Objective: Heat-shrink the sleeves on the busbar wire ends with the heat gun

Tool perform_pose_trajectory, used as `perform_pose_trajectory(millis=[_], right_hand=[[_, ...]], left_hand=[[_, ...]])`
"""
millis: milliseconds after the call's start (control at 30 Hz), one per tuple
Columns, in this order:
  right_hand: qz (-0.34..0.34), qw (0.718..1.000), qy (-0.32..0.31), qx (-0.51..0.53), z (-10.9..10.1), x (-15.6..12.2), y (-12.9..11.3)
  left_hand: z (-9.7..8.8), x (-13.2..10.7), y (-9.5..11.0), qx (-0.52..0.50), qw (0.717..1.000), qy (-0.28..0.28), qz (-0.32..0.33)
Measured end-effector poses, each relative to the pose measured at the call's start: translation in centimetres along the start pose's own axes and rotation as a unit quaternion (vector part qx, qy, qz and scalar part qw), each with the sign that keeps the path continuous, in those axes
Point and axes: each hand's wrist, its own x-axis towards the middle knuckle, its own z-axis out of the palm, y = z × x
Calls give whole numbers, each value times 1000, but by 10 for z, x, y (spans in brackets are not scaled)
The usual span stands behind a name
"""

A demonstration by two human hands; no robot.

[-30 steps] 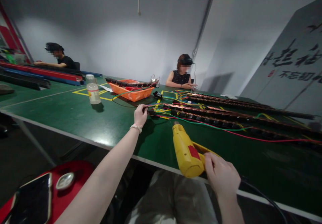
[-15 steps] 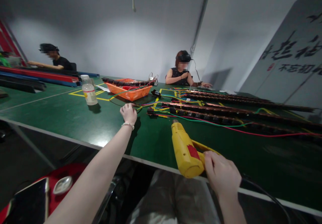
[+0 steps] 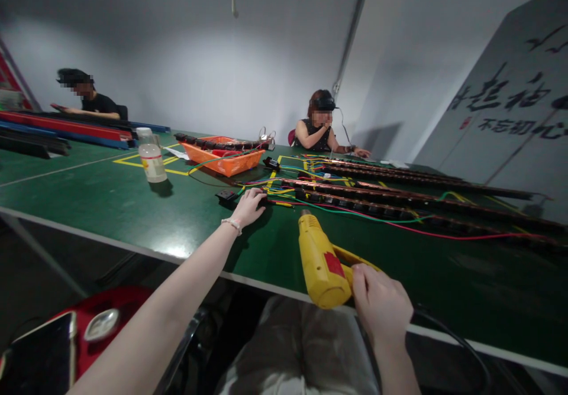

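My right hand (image 3: 382, 300) is wrapped around the handle of a yellow heat gun (image 3: 322, 262) with a red patch. Its metal nozzle points away from me, toward the wired strips. My left hand (image 3: 249, 207), with a beaded bracelet on the wrist, reaches over the table at the wired end of the nearest black strip (image 3: 377, 206). Thumb and fingers look apart; whether they touch the strip's end is hard to see. Just left of that hand lies a small black connector (image 3: 226, 197). Yellow, green and blue wires (image 3: 281, 192) run beside the fingertips.
An orange basket (image 3: 222, 163) holds a dark strip. Left of it stands a bottle (image 3: 151, 157). Further long strips (image 3: 421, 176) lie at right on the green table (image 3: 186, 217). Two people sit across. A phone (image 3: 39, 353) rests on a red stool at lower left.
My left hand has moved right, from the wires near the basket to the strip's end, and the small black connector now shows behind it. The heat gun stays in my right hand.
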Motion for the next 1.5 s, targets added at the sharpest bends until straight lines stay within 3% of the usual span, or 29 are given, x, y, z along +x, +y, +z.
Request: perform_pose_trajectory(millis=[200, 500, 733, 1033, 1167, 1500], right_hand=[[-5, 1000, -3, 3, 3, -1, 3], [-1, 1000, 0, 15, 0, -1, -1], [-1, 1000, -15, 15, 3, -2, 2], [5, 1000, 2, 11, 3, -2, 1], [8, 1000, 6, 6, 2, -2, -6], [-22, 998, 9, 52, -6, -3, -35]], left_hand=[[3, 2, -1, -23, 1000, -14, -7], [-5, 8, 11, 39, 998, -14, -37], [-11, 1, 16, -48, 998, -16, -23], [-7, -3, 40, -117, 990, -73, 9], [-2, -4, 41, -158, 983, -93, 33], [-3, -3, 43, -130, 990, -53, 24]])
